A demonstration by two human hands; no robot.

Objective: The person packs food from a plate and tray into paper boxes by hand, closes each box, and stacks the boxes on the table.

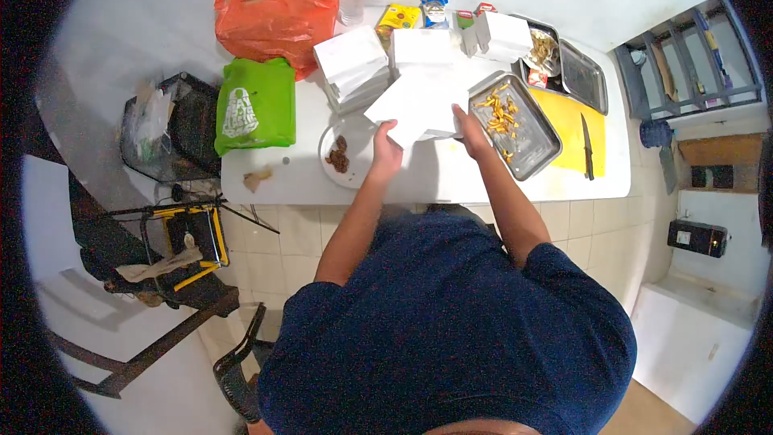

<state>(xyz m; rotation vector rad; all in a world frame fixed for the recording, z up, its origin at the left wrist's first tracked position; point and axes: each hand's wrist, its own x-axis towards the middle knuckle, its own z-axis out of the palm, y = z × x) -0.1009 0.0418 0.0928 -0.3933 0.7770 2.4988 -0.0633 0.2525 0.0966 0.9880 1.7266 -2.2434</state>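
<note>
Although its contents are mostly obscured, an orange plastic bag (270, 28) stands bulging at left. Next, a white plate (354, 174) carries brown food pieces (338, 156). The left hand (388, 151) grips a white carton (417, 105) by its near-left edge; the carton is above the table (439, 184), between both hands' fingers, contents not visible. The right hand (472, 132) grips its right side. Further right, a metal tray (533, 153) contains yellow food strips (501, 113).

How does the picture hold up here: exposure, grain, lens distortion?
Head view: dark, curved corners from the wide lens; the held white box looks washed out, with little surface detail; colour grain speckles the dark blue shirt; small print on the yellow packet cannot be read.
</note>
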